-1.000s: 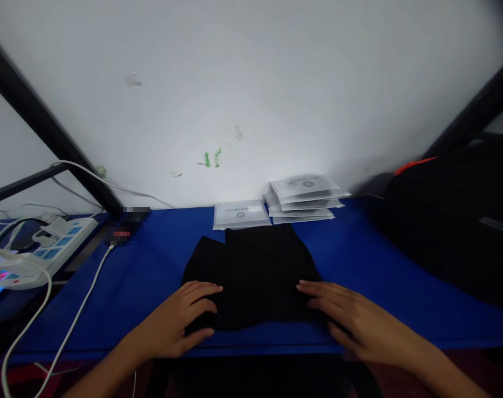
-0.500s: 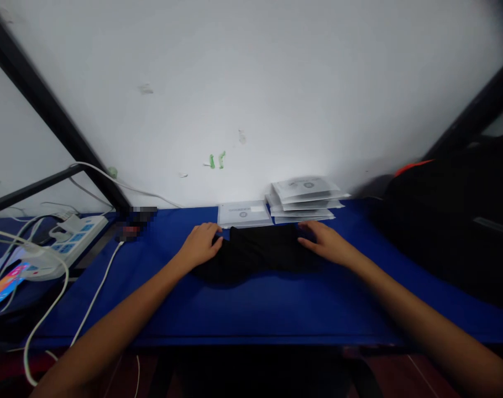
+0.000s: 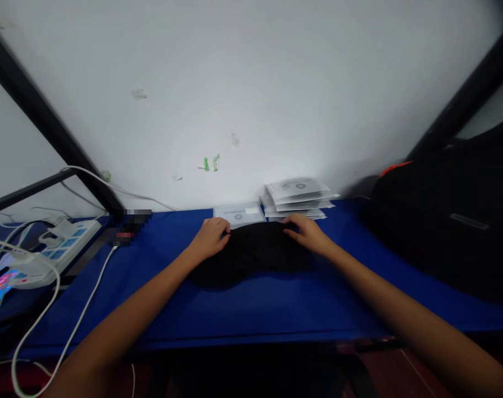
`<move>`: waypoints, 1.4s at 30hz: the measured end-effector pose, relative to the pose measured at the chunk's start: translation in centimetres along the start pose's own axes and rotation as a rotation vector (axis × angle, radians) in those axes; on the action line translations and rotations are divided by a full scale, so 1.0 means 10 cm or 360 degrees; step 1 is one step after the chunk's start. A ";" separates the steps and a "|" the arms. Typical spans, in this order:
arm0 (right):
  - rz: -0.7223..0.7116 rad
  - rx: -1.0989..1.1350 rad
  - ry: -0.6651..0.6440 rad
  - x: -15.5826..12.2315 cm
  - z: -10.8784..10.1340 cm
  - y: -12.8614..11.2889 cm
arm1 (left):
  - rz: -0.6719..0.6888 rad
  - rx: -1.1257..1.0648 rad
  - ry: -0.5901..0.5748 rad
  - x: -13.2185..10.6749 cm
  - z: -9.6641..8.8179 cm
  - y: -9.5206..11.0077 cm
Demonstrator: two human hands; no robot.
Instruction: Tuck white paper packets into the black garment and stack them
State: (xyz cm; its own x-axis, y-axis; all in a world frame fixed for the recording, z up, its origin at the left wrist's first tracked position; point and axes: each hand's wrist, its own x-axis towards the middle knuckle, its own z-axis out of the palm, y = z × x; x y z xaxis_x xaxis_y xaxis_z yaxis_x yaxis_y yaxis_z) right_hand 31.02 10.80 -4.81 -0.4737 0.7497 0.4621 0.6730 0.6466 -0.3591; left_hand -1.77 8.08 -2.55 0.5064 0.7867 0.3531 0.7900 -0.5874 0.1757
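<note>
A black cloth (image 3: 251,251) lies in a loose, curved shape on the blue table (image 3: 251,309), with its far edge bowed upward in the middle. Toward the left end of that edge, my left hand (image 3: 210,237) is closed, thumb and fingers pinching the fabric. My right hand (image 3: 307,232) pinches the same edge farther right, fingertips curled over it. What the garment or piece is cannot be made out, as it is dark and without visible detail. Just behind it lies a flat packet in clear plastic (image 3: 239,214), partly covered by the cloth.
Several plastic packets (image 3: 299,190) are stacked against the wall (image 3: 251,99), behind my right hand. A big black bag (image 3: 442,232) fills the right side. At left are a white power strip (image 3: 69,243), a phone (image 3: 0,290) and white cables (image 3: 88,304).
Both hands have moved closer together along the cloth's far edge and closed on it. The far edge now bows upward. My view has shifted slightly to the right.
</note>
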 end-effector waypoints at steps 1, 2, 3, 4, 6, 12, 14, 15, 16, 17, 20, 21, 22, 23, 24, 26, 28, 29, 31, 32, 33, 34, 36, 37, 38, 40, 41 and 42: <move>-0.0035 0.0020 0.0012 -0.06 -0.08 -0.05 | 0.0027 -0.0022 0.0034 -0.07 -0.07 0.06; -0.0098 0.0051 0.0017 -0.14 -0.16 -0.10 | 0.0096 -0.0087 0.0085 -0.16 -0.13 0.12; -0.0174 0.0088 -0.0013 -0.23 -0.24 -0.16 | 0.0161 -0.0152 0.0109 -0.25 -0.20 0.19; -0.0241 0.0130 -0.0064 -0.32 -0.31 -0.23 | 0.0236 -0.0205 0.0085 -0.35 -0.25 0.25; -0.0293 0.0143 -0.0210 -0.50 -0.41 -0.34 | 0.0331 -0.0326 -0.0063 -0.53 -0.32 0.30; -0.0356 0.0026 -0.0396 -0.66 -0.44 -0.55 | -0.0314 -0.0181 0.0136 -0.71 -0.13 -0.15; -0.0372 0.0049 -0.0350 -0.61 -0.40 -0.57 | -0.0613 -0.0076 0.0011 -0.67 -0.04 -0.34; -0.0379 0.0069 -0.0336 -0.59 -0.38 -0.57 | -0.0678 -0.0092 -0.0057 -0.65 -0.02 -0.40; -0.0379 0.0092 -0.0337 -0.56 -0.36 -0.57 | -0.0697 -0.0138 -0.0097 -0.64 -0.02 -0.43; -0.0371 0.0113 -0.0354 -0.55 -0.34 -0.58 | -0.0670 -0.0213 -0.0098 -0.63 -0.04 -0.45; -0.0337 0.0148 -0.0455 -0.53 -0.26 -0.57 | -0.0465 -0.0498 0.0040 -0.65 -0.22 -0.37; -0.0328 0.0147 -0.0479 -0.54 -0.24 -0.56 | -0.0387 -0.0586 0.0055 -0.67 -0.30 -0.33; -0.0322 0.0143 -0.0493 -0.55 -0.23 -0.56 | -0.0314 -0.0654 0.0026 -0.71 -0.37 -0.28; -0.0319 0.0138 -0.0496 -0.56 -0.22 -0.55 | -0.0252 -0.0684 -0.0051 -0.75 -0.43 -0.24; -0.0313 0.0136 -0.0496 -0.58 -0.21 -0.54 | -0.0211 -0.0669 -0.0151 -0.79 -0.49 -0.21; -0.0303 0.0138 -0.0493 -0.59 -0.21 -0.52 | -0.0199 -0.0522 -0.0348 -0.88 -0.54 -0.15; -0.0294 0.0141 -0.0490 -0.60 -0.21 -0.50 | -0.0272 -0.0328 -0.0421 -0.96 -0.54 -0.12; -0.0288 0.0140 -0.0491 -0.60 -0.21 -0.48 | -0.0325 -0.0245 -0.0413 -0.99 -0.52 -0.11; -0.0286 0.0132 -0.0501 -0.60 -0.20 -0.47 | -0.0440 -0.0129 -0.0360 -1.03 -0.48 -0.10; -0.0287 0.0123 -0.0506 -0.60 -0.20 -0.46 | -0.0499 -0.0087 -0.0328 -1.04 -0.46 -0.11; -0.0288 0.0114 -0.0506 -0.60 -0.20 -0.46 | -0.0550 -0.0051 -0.0299 -1.05 -0.44 -0.11; -0.0291 0.0105 -0.0500 -0.61 -0.20 -0.46 | -0.0588 -0.0026 -0.0276 -1.05 -0.42 -0.11; -0.0305 0.0090 -0.0472 -0.62 -0.20 -0.46 | -0.0619 -0.0020 -0.0254 -1.06 -0.41 -0.12; -0.0318 0.0080 -0.0453 -0.62 -0.20 -0.47 | -0.0611 -0.0040 -0.0258 -1.07 -0.41 -0.12; -0.0339 0.0067 -0.0431 -0.63 -0.21 -0.47 | -0.0588 -0.0073 -0.0267 -1.07 -0.41 -0.12; -0.0375 0.0033 -0.0390 -0.64 -0.21 -0.47 | -0.0512 -0.0158 -0.0300 -1.06 -0.43 -0.11; -0.0386 0.0024 -0.0374 -0.65 -0.22 -0.47 | -0.0491 -0.0197 -0.0324 -1.05 -0.45 -0.12; -0.0395 0.0025 -0.0365 -0.66 -0.22 -0.48 | -0.0513 -0.0221 -0.0354 -1.03 -0.47 -0.13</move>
State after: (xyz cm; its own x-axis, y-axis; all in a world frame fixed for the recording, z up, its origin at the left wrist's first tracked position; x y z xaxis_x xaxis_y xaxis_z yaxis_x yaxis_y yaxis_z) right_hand 32.15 2.50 -4.37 -0.7386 0.5804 0.3429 0.5132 0.8140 -0.2721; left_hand -9.61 -0.18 -2.06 0.3150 0.9475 0.0549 0.8739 -0.3122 0.3727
